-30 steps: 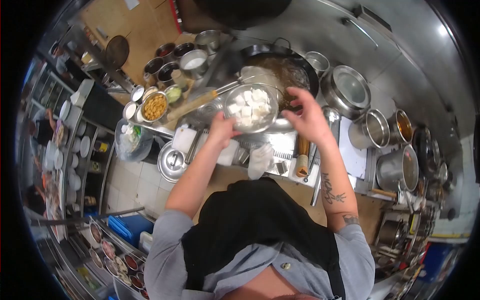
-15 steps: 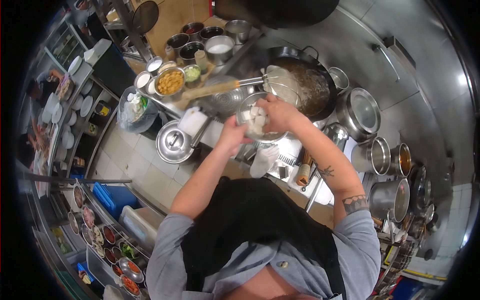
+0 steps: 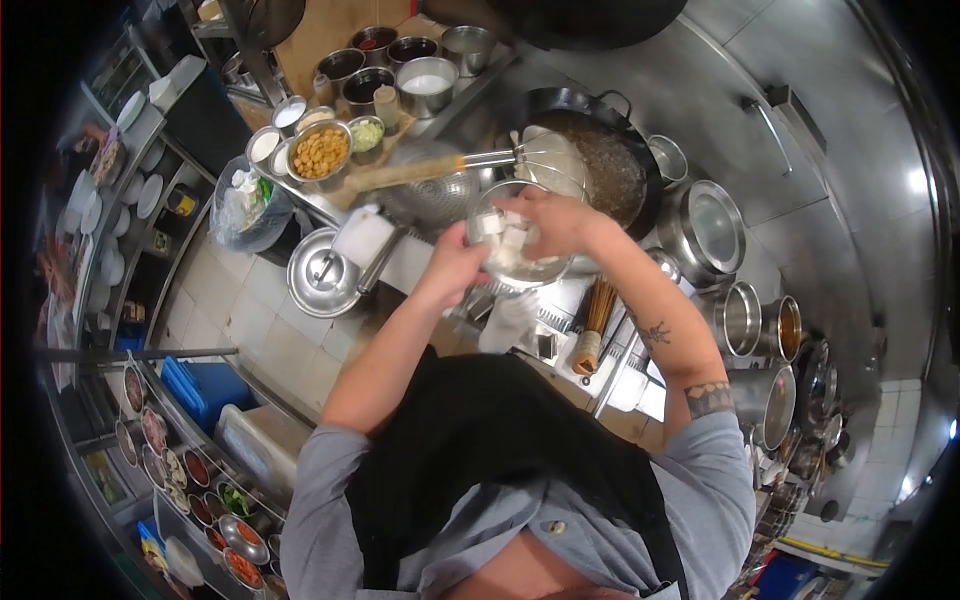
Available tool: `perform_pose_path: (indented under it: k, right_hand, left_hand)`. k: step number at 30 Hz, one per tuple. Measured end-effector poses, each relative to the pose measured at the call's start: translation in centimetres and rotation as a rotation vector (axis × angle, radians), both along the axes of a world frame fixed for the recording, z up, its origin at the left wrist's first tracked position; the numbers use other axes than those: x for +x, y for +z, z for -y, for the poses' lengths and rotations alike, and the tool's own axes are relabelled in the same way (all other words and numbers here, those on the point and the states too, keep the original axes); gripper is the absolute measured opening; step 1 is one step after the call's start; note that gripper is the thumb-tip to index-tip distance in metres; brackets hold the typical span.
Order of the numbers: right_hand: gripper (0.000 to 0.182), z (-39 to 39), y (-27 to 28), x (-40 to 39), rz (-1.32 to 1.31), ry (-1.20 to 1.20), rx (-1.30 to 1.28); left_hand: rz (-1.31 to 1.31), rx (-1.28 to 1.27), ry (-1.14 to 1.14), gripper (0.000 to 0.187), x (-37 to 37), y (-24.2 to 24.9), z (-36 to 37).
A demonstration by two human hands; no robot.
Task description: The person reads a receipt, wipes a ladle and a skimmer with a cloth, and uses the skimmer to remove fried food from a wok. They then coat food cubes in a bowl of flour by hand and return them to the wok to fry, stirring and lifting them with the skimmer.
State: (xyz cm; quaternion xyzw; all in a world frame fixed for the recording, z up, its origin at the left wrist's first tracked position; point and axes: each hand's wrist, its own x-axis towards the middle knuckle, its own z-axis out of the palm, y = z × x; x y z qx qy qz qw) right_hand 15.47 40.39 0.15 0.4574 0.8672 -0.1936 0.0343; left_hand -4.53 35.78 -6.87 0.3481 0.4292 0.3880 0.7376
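The bowl [image 3: 522, 274] is gripped at its left side by the left hand [image 3: 458, 266], the thumb lying near the rim. The fingers of the right hand [image 3: 562, 222] are lowered into the bowl among the white cubes [image 3: 513, 238]. Whether a cube is pinched between them cannot be told, as the fingertips are partly hidden and the area is blurred. All cubes that can be made out lie within the bowl.

For sound handling, it is judged that the bowl should be held level and firmly by the left hand alone. The cubes look soft-edged and liable to break; they are best taken from beneath, a few at a time, with light finger pressure.

Just beyond the bowl, the wire skimmer [image 3: 562, 160] is found over the near side of the wok [image 3: 652, 170], its wooden handle [image 3: 410, 176] extending leftward. Dark liquid with a disturbed surface [image 3: 612, 160] is noted in the wok. If it is hot, as seems likely, splashing would be the chief hazard; bare fingers should be held well clear, and the skimmer handle should not be knocked by the bowl.
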Motion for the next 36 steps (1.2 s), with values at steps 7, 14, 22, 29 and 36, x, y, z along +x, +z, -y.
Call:
perform_pose_path:
  k: [7, 14, 22, 29, 36]
  right_hand:
    - [0.053, -1.9, -0.9, 2.2, -0.225, -0.058, -0.107]
    - [0.042, -1.9, 1.3, 3.7, -1.057, -0.606, -0.762]
    - [0.039, -9.7, 2.1, 9.5, -0.751, -0.797, -0.346]
    - [0.053, -18.5, -4.9, 11.1, -0.204, -1.007, -0.014]
    - [0.037, -22.8, -9.7, 13.3, 0.231, -0.731, 0.315]
  left_hand:
    - [-0.044, 0.011, -0.013, 0.032, 0.2, -1.1, -0.2]
    - [-0.068, -0.078, 0.008, 0.034, 0.6, -2.7, -0.4]
    - [-0.084, -0.092, 0.054, 0.032, -1.0, -2.8, 1.1]
    - [-0.065, -0.115, 0.168, 0.035, -3.6, -4.6, 4.9]
    - [-0.041, -0.142, 0.208, 0.032, -6.2, -4.1, 6.8]
